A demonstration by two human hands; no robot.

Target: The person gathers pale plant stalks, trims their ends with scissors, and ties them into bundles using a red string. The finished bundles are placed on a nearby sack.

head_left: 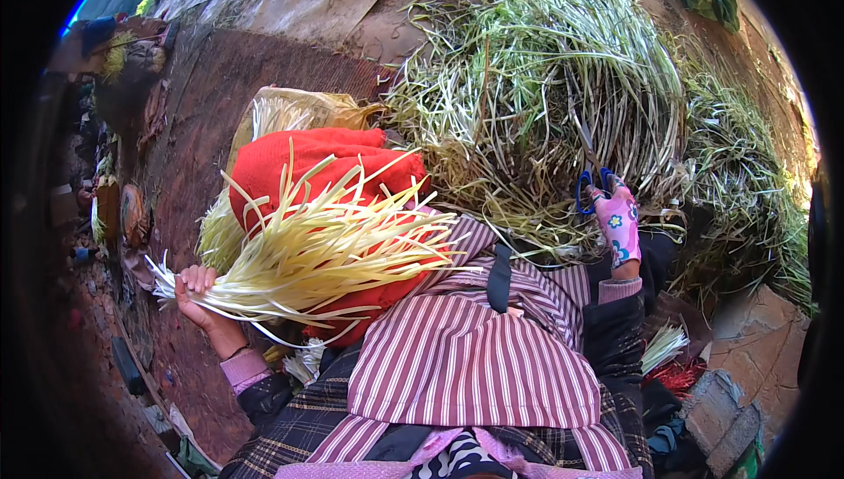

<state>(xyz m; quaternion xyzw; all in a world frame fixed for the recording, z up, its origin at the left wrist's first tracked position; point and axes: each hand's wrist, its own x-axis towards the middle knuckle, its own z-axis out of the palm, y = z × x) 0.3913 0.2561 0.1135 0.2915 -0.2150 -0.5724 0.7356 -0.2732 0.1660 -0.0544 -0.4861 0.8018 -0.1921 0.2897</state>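
My left hand (198, 291) grips the white root end of a bundle of pale yellow leafy stalks (330, 242), which look like blanched chives. Their loose tips fan to the right over a red cloth (316, 156) on my lap. My right hand (616, 218), in a pink flowered fingerless covering, has its fingers at the blue handles of a pair of scissors (591, 166). The blades point up toward a large heap of green and dry stalks (547, 70). Part of another pale bundle (221, 235) shows behind the red cloth.
A yellowish sack (336, 108) with white stalks lies beyond the red cloth. More tangled stalks (745, 169) are heaped at the right. Flattened cardboard (758, 354) and a small white-green bundle (664, 347) lie at the lower right. A reddish-brown mat (198, 116) covers ground at left.
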